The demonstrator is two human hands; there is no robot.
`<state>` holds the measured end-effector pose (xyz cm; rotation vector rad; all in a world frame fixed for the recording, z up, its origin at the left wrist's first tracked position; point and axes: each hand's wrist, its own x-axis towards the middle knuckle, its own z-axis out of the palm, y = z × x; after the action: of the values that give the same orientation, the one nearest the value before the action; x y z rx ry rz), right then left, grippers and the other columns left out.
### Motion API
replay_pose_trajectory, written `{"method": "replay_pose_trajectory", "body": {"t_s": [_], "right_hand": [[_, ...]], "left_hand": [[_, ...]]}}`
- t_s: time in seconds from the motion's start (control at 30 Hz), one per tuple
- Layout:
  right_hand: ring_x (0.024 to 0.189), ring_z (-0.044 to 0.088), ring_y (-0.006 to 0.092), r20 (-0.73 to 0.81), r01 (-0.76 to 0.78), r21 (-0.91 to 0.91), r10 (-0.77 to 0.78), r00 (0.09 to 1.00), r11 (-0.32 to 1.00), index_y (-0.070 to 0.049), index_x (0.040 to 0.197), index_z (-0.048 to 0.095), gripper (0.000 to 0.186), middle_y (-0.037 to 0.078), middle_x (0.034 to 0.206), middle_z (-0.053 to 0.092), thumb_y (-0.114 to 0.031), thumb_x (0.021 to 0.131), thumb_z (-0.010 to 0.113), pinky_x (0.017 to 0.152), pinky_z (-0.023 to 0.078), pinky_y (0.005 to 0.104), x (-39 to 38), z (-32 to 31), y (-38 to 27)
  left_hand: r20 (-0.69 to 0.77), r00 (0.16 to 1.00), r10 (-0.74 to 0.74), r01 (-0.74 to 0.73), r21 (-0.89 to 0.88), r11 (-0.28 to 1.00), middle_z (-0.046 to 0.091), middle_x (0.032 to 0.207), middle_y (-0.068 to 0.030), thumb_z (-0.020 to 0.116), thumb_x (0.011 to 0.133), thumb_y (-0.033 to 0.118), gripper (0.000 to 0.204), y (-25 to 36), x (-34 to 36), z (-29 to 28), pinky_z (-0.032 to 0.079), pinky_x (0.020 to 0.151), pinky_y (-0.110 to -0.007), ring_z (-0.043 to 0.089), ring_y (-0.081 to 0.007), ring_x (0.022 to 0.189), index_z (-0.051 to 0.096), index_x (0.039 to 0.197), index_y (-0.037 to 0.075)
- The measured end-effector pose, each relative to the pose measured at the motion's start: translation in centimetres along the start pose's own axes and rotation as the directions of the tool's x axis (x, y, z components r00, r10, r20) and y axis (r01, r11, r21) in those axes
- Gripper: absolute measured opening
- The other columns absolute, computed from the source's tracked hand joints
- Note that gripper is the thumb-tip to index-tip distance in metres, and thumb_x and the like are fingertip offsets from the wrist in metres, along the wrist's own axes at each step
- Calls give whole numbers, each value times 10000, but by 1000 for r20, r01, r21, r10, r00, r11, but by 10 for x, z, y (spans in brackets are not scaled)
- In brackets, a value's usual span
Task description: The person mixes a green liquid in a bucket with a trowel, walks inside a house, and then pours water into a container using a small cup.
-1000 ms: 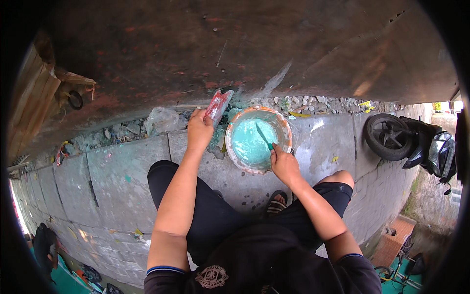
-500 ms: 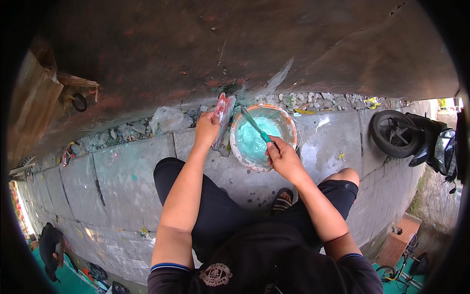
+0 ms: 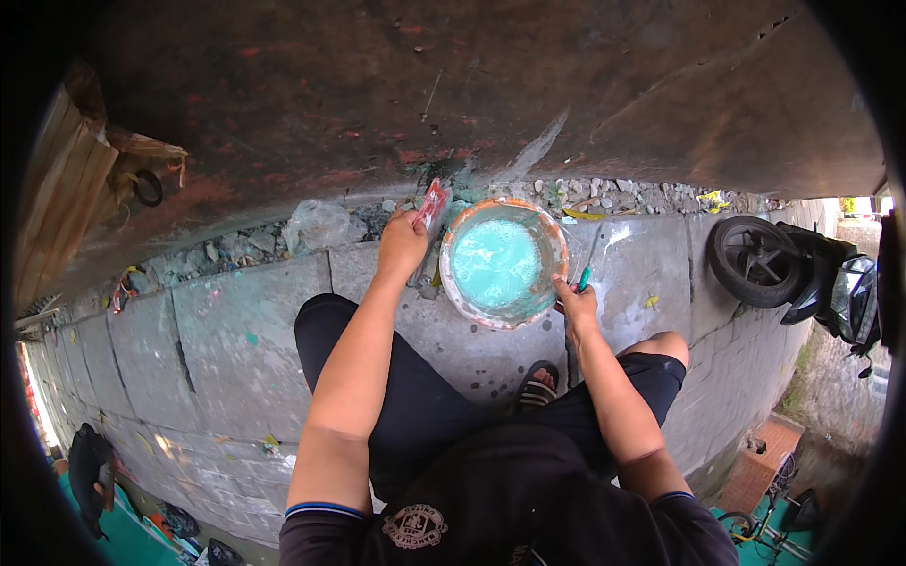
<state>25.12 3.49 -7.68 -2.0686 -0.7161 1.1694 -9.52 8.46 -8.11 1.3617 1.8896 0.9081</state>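
Grip, left: fingers of the left hand (image 3: 404, 245) are wrapped round a red-and-white flat tool (image 3: 432, 202), and it's up on a slant, just left of the bucket!
Grip, right: thumb and fingers of the right hand (image 3: 578, 304) are closed on a green-handled tool (image 3: 584, 276), the handle poking out at the hand's far side; its blade is too thin to make out for certain.
Rim contact: right thumb sits right at the bucket's near-right edge, touching by the look of it.
Bucket: orange-smeared and round, this bucket (image 3: 510, 202) stands upright on the pavement, between the hands and a little beyond them.
Mix: bright teal liquid (image 3: 495, 262) lies inside, pale streaks across its surface.
Wall: dark, scuffed wall (image 3: 283, 104) fills the upper side, reddish patches showing, a pale streak (image 3: 538, 149) above the bucket.
Foot of the wall: rubble (image 3: 613, 195) all along, crumpled clear plastic (image 3: 318, 226) over to the left.
Ground: grey slabs (image 3: 255, 307) underneath, one striped sandal (image 3: 538, 387) between the bent knees.
Far right: black motorbike (image 3: 845, 292), wheel toward the bucket, well apart from it.
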Motion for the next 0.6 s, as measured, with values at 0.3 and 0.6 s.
{"method": "replay_pose_trajectory", "body": {"t_s": [0.3, 0.6], "right_hand": [[610, 555, 123, 98, 174, -47, -169, 981, 984, -58, 904, 480, 219, 27, 762, 553, -116, 830, 678, 568, 503, 288, -11, 21, -23], [728, 609, 290, 68, 431, -342, -436, 898, 835, 32, 877, 538, 255, 179, 788, 619, -158, 767, 667, 715, 489, 381, -12, 16, -105]], "left_hand": [[4, 1000, -6, 6, 199, 980, 632, 1009, -196, 571, 868, 121, 186, -6, 0, 7, 507, 848, -470, 625, -391, 947, 686, 974, 22], [137, 990, 37, -87, 380, 921, 625, 1106, -153, 549, 864, 80, 193, 11, 10, 36, 526, 886, -434, 611, -346, 1061, 697, 980, 36]]}}
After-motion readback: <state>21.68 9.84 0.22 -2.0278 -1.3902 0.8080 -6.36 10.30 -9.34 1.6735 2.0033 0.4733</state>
